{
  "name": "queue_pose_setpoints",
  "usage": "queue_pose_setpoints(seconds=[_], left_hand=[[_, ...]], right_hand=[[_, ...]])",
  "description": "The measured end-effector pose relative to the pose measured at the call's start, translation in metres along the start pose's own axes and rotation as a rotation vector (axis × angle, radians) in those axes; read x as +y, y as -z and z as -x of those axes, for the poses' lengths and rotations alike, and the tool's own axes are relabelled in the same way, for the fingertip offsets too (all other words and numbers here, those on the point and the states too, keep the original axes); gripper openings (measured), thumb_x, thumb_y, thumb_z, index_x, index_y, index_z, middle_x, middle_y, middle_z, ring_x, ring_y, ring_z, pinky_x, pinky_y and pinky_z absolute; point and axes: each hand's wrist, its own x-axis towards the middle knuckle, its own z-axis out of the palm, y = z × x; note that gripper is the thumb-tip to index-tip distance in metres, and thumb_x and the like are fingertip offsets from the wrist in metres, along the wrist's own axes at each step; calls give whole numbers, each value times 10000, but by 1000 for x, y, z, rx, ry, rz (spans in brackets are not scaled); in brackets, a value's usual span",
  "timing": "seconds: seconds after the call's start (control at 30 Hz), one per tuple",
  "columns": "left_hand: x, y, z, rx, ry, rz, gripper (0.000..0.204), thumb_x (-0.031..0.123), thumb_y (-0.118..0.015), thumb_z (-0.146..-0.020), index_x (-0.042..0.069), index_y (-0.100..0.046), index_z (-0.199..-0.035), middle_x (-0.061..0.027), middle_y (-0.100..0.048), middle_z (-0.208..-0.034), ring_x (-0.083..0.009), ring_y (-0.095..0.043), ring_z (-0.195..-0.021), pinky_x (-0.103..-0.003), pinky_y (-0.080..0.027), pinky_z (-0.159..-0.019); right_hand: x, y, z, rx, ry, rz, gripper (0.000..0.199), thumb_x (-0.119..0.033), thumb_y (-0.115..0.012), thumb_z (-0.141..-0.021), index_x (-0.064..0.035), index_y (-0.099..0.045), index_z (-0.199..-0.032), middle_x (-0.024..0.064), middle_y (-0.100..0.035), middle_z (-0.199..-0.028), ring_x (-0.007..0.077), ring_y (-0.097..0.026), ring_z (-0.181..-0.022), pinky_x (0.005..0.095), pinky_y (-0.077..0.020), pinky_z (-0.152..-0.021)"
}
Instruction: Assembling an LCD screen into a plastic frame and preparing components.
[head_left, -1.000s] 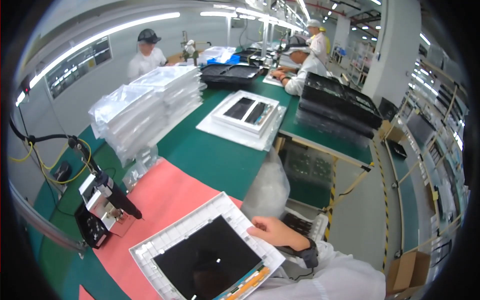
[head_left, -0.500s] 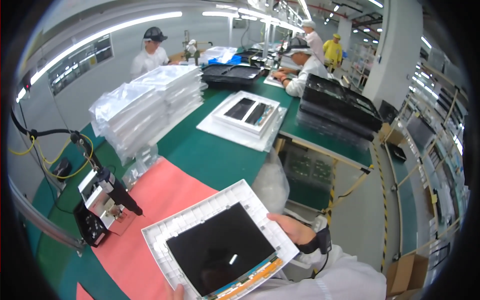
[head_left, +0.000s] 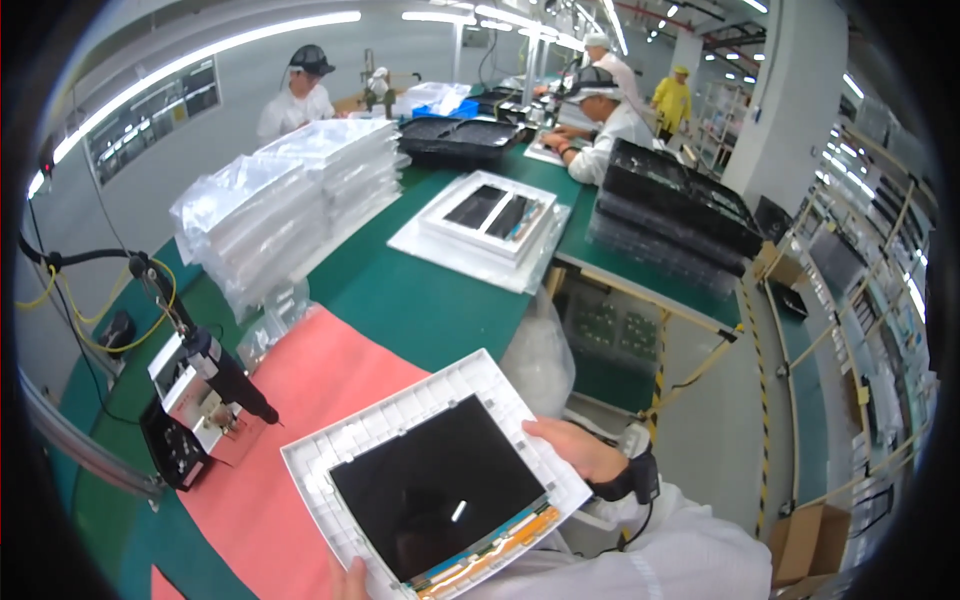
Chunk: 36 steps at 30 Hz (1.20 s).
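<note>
A white plastic frame [head_left: 408, 428] with a black display panel [head_left: 440, 485] set in it is held tilted above the near edge of the bench. Along the panel's lower edge runs an orange and blue circuit strip [head_left: 488, 552]. My right hand [head_left: 580, 450], with a black band at the wrist, grips the frame's right side, thumb on top. At the lower left corner, the fingers of my left hand [head_left: 350, 578] close over the rim; the rest of that hand is hidden or cut off. A pink mat [head_left: 330, 375] lies beneath and to the left.
A black electric screwdriver [head_left: 232, 375] hangs at the left beside a screw feeder [head_left: 205, 410]. Bagged white parts [head_left: 290, 200] stand stacked at the back left. Another framed panel [head_left: 490, 215] lies farther back on the green bench. Black trays [head_left: 680, 200] are piled at right. Several people work beyond.
The frame and both hands sit slightly higher and farther left in the picture. More of the left fingers shows at the corner. Both hands keep hold of the frame.
</note>
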Motion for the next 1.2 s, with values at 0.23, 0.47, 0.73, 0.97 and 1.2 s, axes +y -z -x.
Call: queue_pose_setpoints(seconds=[0.23, 0.47, 0.73, 0.97, 1.2], left_hand=[[-10, 5, -18, -204, -136, 57, 569, 42, -441, -967, 28, -259, -1505, -123, -440, -1442, -239, -466, -1291, -370, -370, -1088], [-10, 5, -17, -236, -130, 121, 589, 33, -419, -969, 37, -213, -1521, -129, -414, -1465, -246, -457, -1306, -376, -365, -1096], [-11, 7, -18, -231, -101, 111, 597, 44, -427, -972, 33, -201, -1525, -131, -402, -1474, -247, -448, -1314, -369, -357, -1101], [-10, 6, -22, -219, -115, 112, 574, 42, -440, -984, 37, -218, -1513, -100, -438, -1413, -194, -470, -1247, -332, -386, -1051], [-16, 9, -26, -219, -54, 185, 563, 65, -453, -998, 40, -232, -1515, -89, -444, -1419, -178, -473, -1246, -325, -387, -1048]], right_hand=[[1, 11, 4, 16, 43, -70, 427, -207, -519, -1003, -33, -458, -1388, 70, -625, -1211, 142, -638, -1018, 279, -529, -851], [1, 6, 0, -47, 20, -139, 434, -170, -510, -999, -25, -434, -1400, 84, -601, -1259, 164, -623, -1086, 304, -515, -909], [0, 4, 8, 26, 51, -37, 426, -149, -540, -966, -22, -465, -1366, 81, -609, -1233, 160, -623, -1060, 304, -512, -896], [5, 10, -1, 15, 42, -54, 430, -129, -529, -961, -16, -463, -1370, 93, -611, -1228, 175, -627, -1055, 308, -514, -896], [5, 13, -2, -14, 58, -87, 418, -131, -513, -964, -4, -457, -1359, 105, -627, -1169, 191, -647, -1011, 316, -533, -880]])
